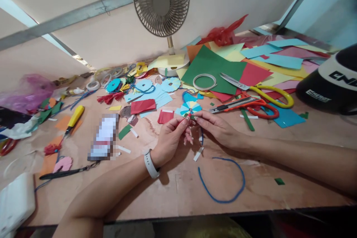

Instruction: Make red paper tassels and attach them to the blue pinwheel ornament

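Note:
My left hand, with a watch band on its wrist, is closed in a pinch near the middle of the table. Across from it, the fingers of my right hand pinch too, and the two fingertips almost meet. A small bit with red and green shows between them, too small to name. Just beyond the fingertips is a blue and yellow pleated paper rosette; I cannot tell whether they touch it. A dark blue cord hangs below my right fingers, and a loose blue cord curves on the table nearer me.
Yellow-handled scissors, an orange cutter and coloured paper sheets lie at the right, beside a black mug. A fan stands behind. At the left are a phone, a yellow cutter and paper scraps.

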`<state>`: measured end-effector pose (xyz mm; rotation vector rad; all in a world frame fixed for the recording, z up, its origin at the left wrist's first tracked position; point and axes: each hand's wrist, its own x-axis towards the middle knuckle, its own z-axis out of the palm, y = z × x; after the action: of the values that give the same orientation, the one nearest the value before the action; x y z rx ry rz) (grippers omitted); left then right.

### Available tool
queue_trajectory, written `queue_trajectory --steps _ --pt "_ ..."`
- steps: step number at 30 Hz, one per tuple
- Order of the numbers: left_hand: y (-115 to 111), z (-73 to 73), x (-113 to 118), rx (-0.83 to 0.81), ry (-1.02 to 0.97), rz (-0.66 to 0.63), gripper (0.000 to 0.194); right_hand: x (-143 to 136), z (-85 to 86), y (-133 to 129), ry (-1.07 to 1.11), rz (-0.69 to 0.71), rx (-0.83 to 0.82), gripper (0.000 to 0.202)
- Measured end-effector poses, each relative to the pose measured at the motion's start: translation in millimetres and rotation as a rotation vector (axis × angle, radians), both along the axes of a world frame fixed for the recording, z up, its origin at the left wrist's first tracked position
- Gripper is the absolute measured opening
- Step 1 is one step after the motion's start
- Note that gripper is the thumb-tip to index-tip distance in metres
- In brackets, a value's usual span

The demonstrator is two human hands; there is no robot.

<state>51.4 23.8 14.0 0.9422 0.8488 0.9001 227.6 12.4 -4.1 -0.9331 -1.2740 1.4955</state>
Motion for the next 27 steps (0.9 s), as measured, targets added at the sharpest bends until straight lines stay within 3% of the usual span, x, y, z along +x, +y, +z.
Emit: queue_trajectory --steps 9,16,27 --pt "0.3 -0.1 1.6 -0.034 -0.059 0.04 0.045 -3.3 -3.7 -2.5 -0.006 -0.024 0.031 0.034" --pt "-0.4 -0.1 2.0 -0.038 -0.093 0.021 0.044 -8.8 -2.2 -8.6 0.037 -0.082 -0.062 0.036" --pt "0.3 -0.7 1.2 -0.026 -0.075 0.002 0.043 -8.4 -5.2 -9.4 0.031 -0.066 -0.027 0.04"
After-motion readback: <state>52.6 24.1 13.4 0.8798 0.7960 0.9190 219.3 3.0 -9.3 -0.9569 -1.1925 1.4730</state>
